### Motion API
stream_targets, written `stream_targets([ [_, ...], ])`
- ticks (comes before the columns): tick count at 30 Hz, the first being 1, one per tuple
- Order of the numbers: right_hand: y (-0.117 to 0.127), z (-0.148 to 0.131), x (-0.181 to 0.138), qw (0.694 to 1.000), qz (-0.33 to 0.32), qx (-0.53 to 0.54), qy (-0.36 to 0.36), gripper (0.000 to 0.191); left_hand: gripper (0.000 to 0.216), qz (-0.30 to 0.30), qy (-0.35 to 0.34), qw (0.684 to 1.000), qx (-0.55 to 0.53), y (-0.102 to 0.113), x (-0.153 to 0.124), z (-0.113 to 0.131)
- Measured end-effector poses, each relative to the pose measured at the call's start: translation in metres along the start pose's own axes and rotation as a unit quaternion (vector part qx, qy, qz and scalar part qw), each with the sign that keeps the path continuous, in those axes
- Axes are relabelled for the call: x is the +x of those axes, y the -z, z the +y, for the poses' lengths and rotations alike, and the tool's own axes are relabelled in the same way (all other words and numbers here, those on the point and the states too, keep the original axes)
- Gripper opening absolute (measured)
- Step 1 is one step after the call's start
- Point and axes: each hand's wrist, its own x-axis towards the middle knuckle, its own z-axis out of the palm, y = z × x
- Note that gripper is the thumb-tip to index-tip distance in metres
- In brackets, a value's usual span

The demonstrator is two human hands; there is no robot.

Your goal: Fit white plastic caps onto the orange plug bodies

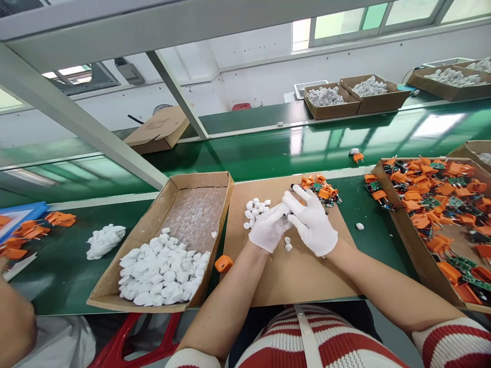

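Note:
My left hand (269,228) and my right hand (312,224), both in white gloves, meet above a brown cardboard sheet (307,281). Their fingertips come together around a small dark piece, mostly covered by the gloves, so its kind cannot be made out. Left of the fingers lies a loose group of small white lumps (252,210), and two more white lumps (287,244) sit below the hands. Just behind my right hand is a pile of orange plug housings with green circuit boards (324,191), partly hidden by the fingers.
A cardboard tray (227,204) of white lumps stands at left, an orange housing (223,263) beside it. At right is a box (402,240) full of orange plugs with boards. A green conveyor (245,153) runs behind. Another person's arm (15,317) shows far left.

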Motion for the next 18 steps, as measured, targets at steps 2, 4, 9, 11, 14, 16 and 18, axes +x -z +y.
stream_targets([
  [2,-0.0013,0.0024,0.0011,1.000,-0.009,0.001,-0.013,0.044,0.016,0.010,-0.004,0.999,0.038,0.0006,0.0007,-0.0008],
  [4,-0.0007,0.0033,0.0015,0.997,-0.022,0.046,-0.065,0.043,0.021,0.013,-0.004,0.998,0.062,0.0009,0.0010,-0.0010],
  [9,0.0057,-0.0017,0.0016,0.965,-0.040,0.198,-0.170,0.047,0.023,-0.007,0.014,0.996,0.085,0.0000,-0.0011,-0.0031],
  [11,0.0078,-0.0034,0.0021,0.959,-0.032,0.214,-0.182,0.034,0.024,-0.024,0.028,0.996,0.086,-0.0008,-0.0023,-0.0044],
  [14,0.0072,-0.0035,0.0019,0.964,-0.022,0.207,-0.166,0.022,0.027,-0.055,0.041,0.996,0.049,-0.0012,-0.0024,-0.0048],
  [16,0.0036,-0.0029,0.0005,0.978,-0.015,0.162,-0.126,0.025,0.026,-0.058,0.048,0.996,0.039,-0.0007,-0.0014,-0.0049],
  [18,-0.0015,-0.0026,-0.0013,0.992,0.008,0.094,-0.081,0.046,0.025,-0.022,0.039,0.997,0.058,-0.0006,0.0001,-0.0058],
])
